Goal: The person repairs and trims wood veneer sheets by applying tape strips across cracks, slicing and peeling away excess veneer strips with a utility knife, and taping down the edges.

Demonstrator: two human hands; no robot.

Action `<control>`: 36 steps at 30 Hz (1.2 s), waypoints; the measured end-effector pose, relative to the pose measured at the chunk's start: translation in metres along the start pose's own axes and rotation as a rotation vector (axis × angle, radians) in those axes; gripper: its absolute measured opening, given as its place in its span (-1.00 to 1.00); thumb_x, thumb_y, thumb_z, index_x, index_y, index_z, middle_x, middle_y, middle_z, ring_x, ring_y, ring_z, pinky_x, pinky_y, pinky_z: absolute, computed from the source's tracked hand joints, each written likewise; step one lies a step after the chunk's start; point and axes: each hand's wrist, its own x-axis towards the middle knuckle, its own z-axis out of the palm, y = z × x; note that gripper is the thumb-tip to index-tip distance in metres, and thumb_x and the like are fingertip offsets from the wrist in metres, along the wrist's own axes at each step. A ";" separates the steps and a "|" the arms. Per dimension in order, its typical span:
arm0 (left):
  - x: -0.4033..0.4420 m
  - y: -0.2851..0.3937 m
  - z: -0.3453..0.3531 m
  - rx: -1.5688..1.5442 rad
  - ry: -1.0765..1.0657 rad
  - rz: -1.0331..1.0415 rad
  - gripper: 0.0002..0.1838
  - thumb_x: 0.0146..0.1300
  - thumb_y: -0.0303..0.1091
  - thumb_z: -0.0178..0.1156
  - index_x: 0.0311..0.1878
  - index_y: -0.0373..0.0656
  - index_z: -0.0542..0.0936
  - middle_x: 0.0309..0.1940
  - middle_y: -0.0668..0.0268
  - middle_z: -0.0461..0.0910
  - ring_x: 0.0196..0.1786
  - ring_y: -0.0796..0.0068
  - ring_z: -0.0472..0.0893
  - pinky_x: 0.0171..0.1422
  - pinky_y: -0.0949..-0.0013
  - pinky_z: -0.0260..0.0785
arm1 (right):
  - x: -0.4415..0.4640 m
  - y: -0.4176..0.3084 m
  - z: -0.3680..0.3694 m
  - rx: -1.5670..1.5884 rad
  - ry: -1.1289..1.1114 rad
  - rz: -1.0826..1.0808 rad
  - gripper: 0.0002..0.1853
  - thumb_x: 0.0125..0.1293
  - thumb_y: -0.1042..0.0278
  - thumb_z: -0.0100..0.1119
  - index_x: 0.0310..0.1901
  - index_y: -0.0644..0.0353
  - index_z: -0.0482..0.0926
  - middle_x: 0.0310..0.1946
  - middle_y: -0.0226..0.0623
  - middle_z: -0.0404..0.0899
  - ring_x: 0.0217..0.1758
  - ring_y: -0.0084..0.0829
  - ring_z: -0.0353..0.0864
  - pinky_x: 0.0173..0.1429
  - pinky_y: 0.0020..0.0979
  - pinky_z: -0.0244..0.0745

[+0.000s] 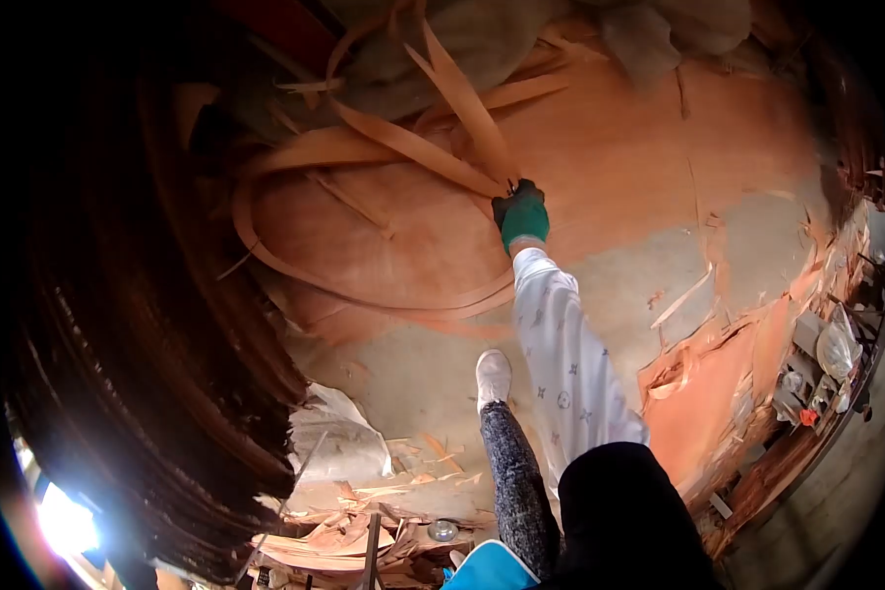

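My right hand, in a green glove with dark fingers, reaches forward at the end of a white patterned sleeve. Its fingers are closed round the ends of several long, thin veneer strips. The strips fan out from the hand toward the upper left. A long veneer band curves in a wide loop left of and below the hand. Beneath lies a broad reddish-brown veneer sheet on the floor. My left hand is not in view.
A large dark stack of layered sheets rises on the left. Broken veneer pieces lie at the right, beside a ledge with small items. More scraps lie at the bottom, near a pale shoe on the floor.
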 end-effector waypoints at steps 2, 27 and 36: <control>0.006 0.001 0.016 0.015 0.029 -0.049 -0.67 0.44 -0.14 0.01 0.14 -0.07 0.46 -0.22 0.43 0.58 -0.32 0.61 0.57 -0.35 0.60 0.41 | 0.010 0.003 0.017 0.048 0.095 -0.038 -0.57 0.04 0.23 0.28 -0.05 0.23 0.55 -0.06 0.09 0.56 -0.09 0.15 0.61 -0.01 -0.05 0.55; -0.025 0.089 0.023 -0.519 -0.628 -0.229 -0.78 0.36 -0.13 0.15 -0.25 -0.05 0.44 -0.57 0.34 0.45 -0.67 0.49 0.43 -0.66 0.44 0.34 | -0.127 -0.019 -0.194 1.257 -0.508 0.122 -0.90 0.24 0.47 0.19 -0.22 0.20 0.55 -0.38 -0.33 0.58 -0.42 -0.50 0.58 -0.43 -0.50 0.37; -0.023 0.095 0.023 -0.664 -0.894 -0.188 -0.83 0.40 -0.22 0.07 -0.25 -0.11 0.43 -0.52 0.32 0.39 -0.60 0.48 0.36 -0.59 0.44 0.26 | -0.205 -0.075 -0.285 1.133 -0.319 0.017 -0.85 0.24 0.37 0.23 -0.19 0.21 0.57 -0.46 -0.36 0.57 -0.49 -0.49 0.56 -0.44 -0.53 0.37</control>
